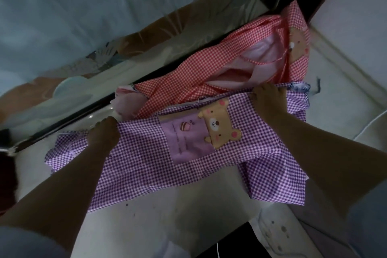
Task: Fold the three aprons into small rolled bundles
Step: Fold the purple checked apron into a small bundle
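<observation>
A purple checked apron (146,159) with a bear patch and a lilac pocket lies spread across the white surface (150,224). My left hand (103,134) grips its far edge at the left. My right hand (269,98) grips the same far edge at the right, fingers curled over the cloth. Behind it lies a red checked apron (188,81), crumpled, with its pink lining and thin straps showing and a bear patch at its right end. A strip of blue checked cloth (301,88) peeks out just right of my right hand.
A dark rail (146,75) runs diagonally behind the aprons, with shiny plastic-covered panels beyond it. A white cable (368,125) curves at the right. A dark gap (230,241) opens at the surface's near edge.
</observation>
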Available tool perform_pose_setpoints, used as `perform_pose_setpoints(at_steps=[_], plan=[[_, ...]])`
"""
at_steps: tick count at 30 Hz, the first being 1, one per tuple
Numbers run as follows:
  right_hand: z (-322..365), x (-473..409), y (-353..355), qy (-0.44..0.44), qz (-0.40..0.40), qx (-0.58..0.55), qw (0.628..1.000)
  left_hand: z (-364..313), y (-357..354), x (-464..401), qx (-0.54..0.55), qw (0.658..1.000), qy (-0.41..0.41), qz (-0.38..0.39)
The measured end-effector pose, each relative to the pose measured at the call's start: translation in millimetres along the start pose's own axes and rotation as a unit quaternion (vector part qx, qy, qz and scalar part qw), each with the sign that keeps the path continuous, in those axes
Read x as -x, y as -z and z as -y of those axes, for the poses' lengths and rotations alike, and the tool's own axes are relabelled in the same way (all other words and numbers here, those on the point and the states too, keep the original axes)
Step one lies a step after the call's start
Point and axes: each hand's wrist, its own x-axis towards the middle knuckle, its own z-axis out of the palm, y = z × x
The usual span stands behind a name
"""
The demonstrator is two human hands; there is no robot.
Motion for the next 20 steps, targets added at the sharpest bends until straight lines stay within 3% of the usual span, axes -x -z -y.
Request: perform_pose_setpoints(at_steps=[4,9,13,16,20], plan=[[6.1,-7.2,-0.4,0.024,-0.081,0.015,0.996,-1.0,2.3,-16.8,0.099,0.993,0.058,0.032],[18.1,-11.9,-6.0,0.032,0.015,0.029,0.999,-11.1,-2.8,-30.1,0.088,0.994,0.027,0.052],[16.5,-21.1,-9.8,0.053,0.029,0.015,0.998,-8.2,-11.7,-44.1,0.126,0.99,-0.017,0.062],[19.4,-25.5,-18.0,0.072,0.062,-0.031,0.995,-2.8,-16.7,-53.7,0.139,0.987,-0.042,0.068],[26.7,-22.5,-20.8,0.075,0.126,-0.119,0.982,0.5,-22.3,-52.7,0.061,0.991,-0.067,0.097]])
